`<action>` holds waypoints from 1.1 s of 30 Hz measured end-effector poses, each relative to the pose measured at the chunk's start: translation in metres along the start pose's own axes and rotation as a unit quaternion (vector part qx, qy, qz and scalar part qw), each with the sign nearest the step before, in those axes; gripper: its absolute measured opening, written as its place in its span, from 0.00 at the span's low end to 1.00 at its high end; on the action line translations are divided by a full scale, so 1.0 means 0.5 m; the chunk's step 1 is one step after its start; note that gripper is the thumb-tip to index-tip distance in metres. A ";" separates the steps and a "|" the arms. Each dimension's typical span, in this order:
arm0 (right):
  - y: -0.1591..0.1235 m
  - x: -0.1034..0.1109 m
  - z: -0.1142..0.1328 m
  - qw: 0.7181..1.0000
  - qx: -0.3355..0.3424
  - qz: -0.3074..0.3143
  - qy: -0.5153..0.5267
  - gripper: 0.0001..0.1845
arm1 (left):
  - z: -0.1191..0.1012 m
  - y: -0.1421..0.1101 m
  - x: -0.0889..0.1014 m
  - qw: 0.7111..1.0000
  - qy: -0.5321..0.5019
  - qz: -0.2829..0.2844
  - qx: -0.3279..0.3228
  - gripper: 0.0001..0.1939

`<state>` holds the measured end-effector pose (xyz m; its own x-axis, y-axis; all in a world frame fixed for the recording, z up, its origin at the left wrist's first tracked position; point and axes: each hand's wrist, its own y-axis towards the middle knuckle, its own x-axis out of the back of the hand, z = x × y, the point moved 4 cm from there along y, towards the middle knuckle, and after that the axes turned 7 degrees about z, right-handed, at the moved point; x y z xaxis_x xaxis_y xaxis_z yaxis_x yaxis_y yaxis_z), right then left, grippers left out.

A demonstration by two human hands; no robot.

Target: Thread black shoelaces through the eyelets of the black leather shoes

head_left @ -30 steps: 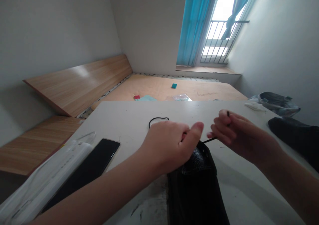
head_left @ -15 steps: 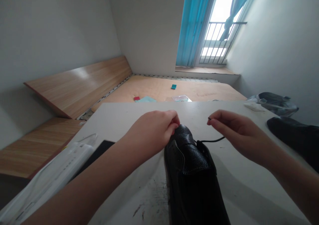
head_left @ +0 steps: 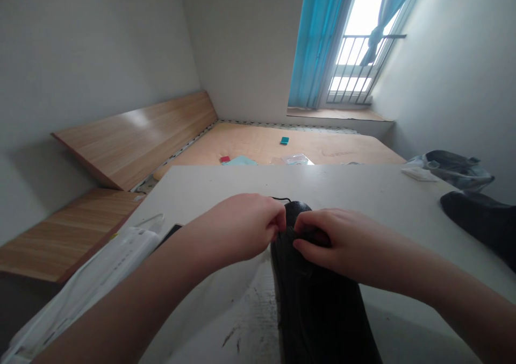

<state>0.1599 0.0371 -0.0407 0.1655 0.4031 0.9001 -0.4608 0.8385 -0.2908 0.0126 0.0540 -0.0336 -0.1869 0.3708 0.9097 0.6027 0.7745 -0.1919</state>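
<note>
A black leather shoe lies on the white table, its toe end pointing away from me and its tongue showing past my fingers. At the shoe's left eyelet flap, my left hand is closed in a pinch; what is between its fingertips is hidden. Beyond that hand, a thin black shoelace curves over to the tongue. My right hand lies across the shoe from the right, thumb and fingers curled around its dark upper near the eyelets. The two hands nearly meet.
Another black shoe stands at the table's right, near a plastic bag and a white packet. To the left lie a clear plastic-wrapped white item and a dark flat object. Past the table is a bed.
My right hand has moved left and down from beside the shoe onto it, no longer holding the lace out to the right. A lace stretch now shows behind my left hand, which moved slightly nearer me.
</note>
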 end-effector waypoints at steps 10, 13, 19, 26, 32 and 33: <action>-0.001 -0.009 -0.021 0.999 0.016 0.027 -0.033 0.07 | 0.002 0.012 -0.001 0.999 0.005 -0.034 -0.006 0.07; -0.001 -0.008 -0.019 0.999 0.019 0.021 -0.031 0.07 | -0.002 0.013 -0.004 0.999 0.005 -0.030 -0.010 0.06; -0.005 -0.004 -0.017 0.999 0.024 0.026 -0.013 0.10 | -0.011 0.020 -0.019 0.999 0.028 -0.020 0.002 0.06; 0.003 -0.005 -0.025 0.999 0.034 0.007 0.036 0.14 | -0.019 0.018 -0.027 0.997 0.070 -0.015 0.019 0.06; 0.012 -0.017 0.004 0.997 -0.002 -0.029 -0.067 0.12 | -0.023 0.017 -0.032 0.996 0.084 -0.010 0.018 0.05; 0.012 -0.018 0.006 0.997 -0.005 -0.037 -0.073 0.13 | -0.023 0.016 -0.034 0.996 0.087 -0.010 0.015 0.06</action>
<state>0.1528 0.0375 -0.0494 0.0692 0.2832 0.9566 -0.4434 0.8677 -0.2248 0.0297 0.0480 -0.0463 -0.0595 0.2636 0.9628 0.5767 0.7963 -0.1824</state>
